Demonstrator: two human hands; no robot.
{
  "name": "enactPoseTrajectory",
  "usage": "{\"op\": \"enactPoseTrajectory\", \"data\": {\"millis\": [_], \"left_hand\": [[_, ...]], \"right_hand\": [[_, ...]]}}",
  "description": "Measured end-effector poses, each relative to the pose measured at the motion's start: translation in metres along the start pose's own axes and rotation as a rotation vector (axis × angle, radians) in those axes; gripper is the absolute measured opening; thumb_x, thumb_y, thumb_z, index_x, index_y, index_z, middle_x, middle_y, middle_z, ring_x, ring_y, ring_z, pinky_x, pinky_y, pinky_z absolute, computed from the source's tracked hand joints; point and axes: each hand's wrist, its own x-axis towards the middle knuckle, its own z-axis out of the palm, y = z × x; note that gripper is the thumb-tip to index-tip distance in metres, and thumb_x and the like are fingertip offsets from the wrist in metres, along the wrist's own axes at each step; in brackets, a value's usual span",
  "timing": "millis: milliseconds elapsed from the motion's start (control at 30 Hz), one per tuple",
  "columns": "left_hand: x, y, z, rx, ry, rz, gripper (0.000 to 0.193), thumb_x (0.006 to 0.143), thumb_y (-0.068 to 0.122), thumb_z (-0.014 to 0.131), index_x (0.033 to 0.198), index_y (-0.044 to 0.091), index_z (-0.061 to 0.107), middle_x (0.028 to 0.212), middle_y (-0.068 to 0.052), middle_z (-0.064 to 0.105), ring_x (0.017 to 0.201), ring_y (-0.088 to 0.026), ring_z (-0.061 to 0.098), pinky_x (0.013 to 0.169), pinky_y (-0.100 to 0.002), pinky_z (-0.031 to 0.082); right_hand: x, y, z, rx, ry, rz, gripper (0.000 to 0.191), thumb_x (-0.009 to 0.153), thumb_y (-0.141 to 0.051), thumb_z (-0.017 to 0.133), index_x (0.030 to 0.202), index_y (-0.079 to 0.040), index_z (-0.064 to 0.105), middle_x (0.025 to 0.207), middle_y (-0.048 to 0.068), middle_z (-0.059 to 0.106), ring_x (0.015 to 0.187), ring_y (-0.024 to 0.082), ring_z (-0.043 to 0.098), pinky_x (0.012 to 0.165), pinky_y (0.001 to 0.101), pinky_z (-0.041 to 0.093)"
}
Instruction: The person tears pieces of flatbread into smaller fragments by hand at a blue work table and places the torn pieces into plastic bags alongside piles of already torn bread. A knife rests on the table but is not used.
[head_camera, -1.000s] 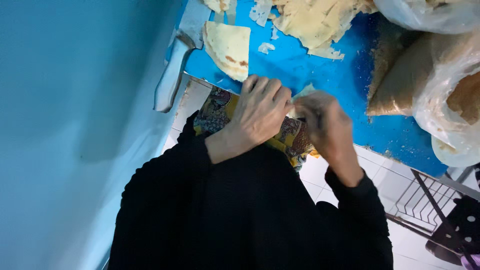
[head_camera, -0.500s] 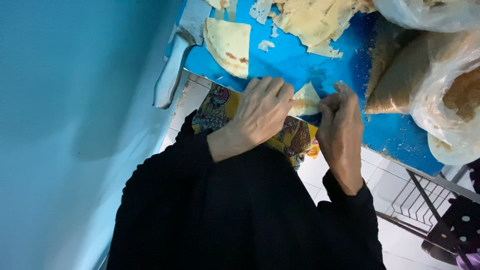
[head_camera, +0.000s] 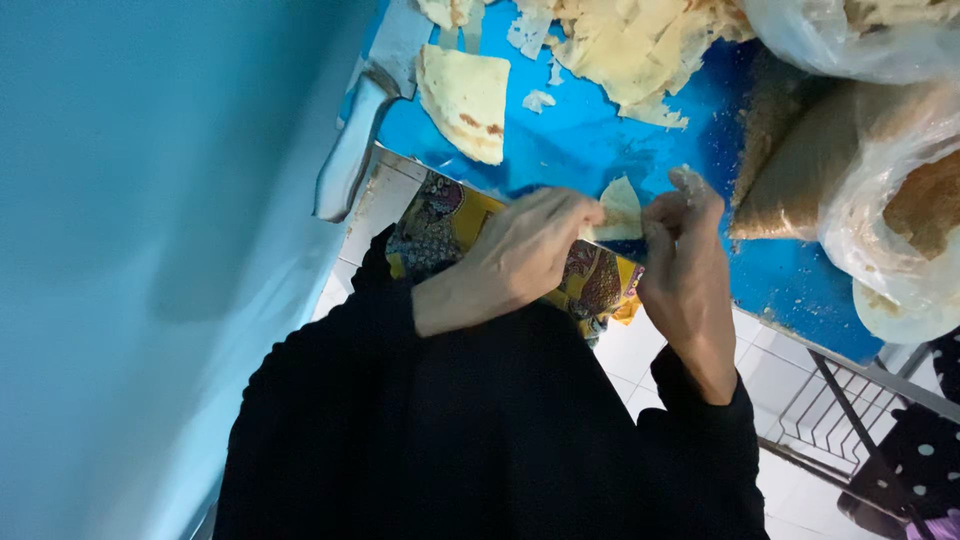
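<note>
Flatbread piece pinched between both hands at the blue table edge.

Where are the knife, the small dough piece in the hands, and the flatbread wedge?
knife (head_camera: 345, 165), head view, on its handle.
small dough piece (head_camera: 621, 208), head view, its middle.
flatbread wedge (head_camera: 466, 100), head view, its centre.
</note>
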Motion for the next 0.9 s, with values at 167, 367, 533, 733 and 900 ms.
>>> {"op": "enactPoseTrajectory", "data": {"millis": [167,367,533,733,900], "left_hand": [[-0.004,0.002,0.0,-0.009,0.016,0.055,0.03,0.095,-0.003,0.06,0.124,-0.001,0.062,0.126,-0.017,0.063,0.117,-0.035,0.063,0.099,-0.044,0.052],[-0.001,-0.007,0.012,0.244,-0.069,0.157,0.026,0.094,0.004,0.063,0.117,-0.008,0.067,0.126,-0.017,0.061,0.113,-0.03,0.059,0.099,-0.043,0.049],[0.004,-0.026,0.009,0.434,-0.056,0.398,0.024,0.095,0.011,0.067,0.114,-0.003,0.068,0.119,-0.01,0.063,0.113,-0.025,0.059,0.1,-0.04,0.052],[0.017,-0.032,0.014,0.387,-0.12,0.329,0.017,0.099,0.007,0.068,0.114,0.0,0.069,0.097,-0.008,0.064,0.096,-0.023,0.06,0.088,-0.04,0.052],[0.031,-0.027,0.019,0.342,-0.115,0.177,0.025,0.084,0.001,0.068,0.109,0.002,0.068,0.092,-0.01,0.067,0.092,-0.027,0.062,0.082,-0.041,0.052]], "right_hand": [[0.0,-0.006,-0.002,0.022,-0.014,-0.052,0.049,0.103,0.01,0.059,0.146,0.003,0.036,0.114,0.02,0.072,0.104,0.032,0.075,0.089,0.0404,0.06],[-0.002,-0.001,0.013,-0.126,0.047,-0.184,0.045,0.101,0.008,0.064,0.14,0.002,0.043,0.112,0.022,0.072,0.098,0.033,0.075,0.081,0.0402,0.06],[-0.009,0.008,0.009,-0.132,0.033,-0.254,0.042,0.104,0.007,0.065,0.142,0.002,0.047,0.117,0.02,0.073,0.106,0.033,0.074,0.086,0.0384,0.061],[-0.005,0.01,-0.003,-0.234,-0.083,-0.283,0.059,0.091,-0.003,0.078,0.142,0.002,0.048,0.102,0.019,0.072,0.094,0.034,0.068,0.075,0.043,0.056],[0.022,0.009,-0.009,-0.01,-0.149,-0.186,0.059,0.094,0.005,0.073,0.146,-0.002,0.044,0.108,0.019,0.074,0.099,0.033,0.074,0.08,0.0407,0.059]]}}
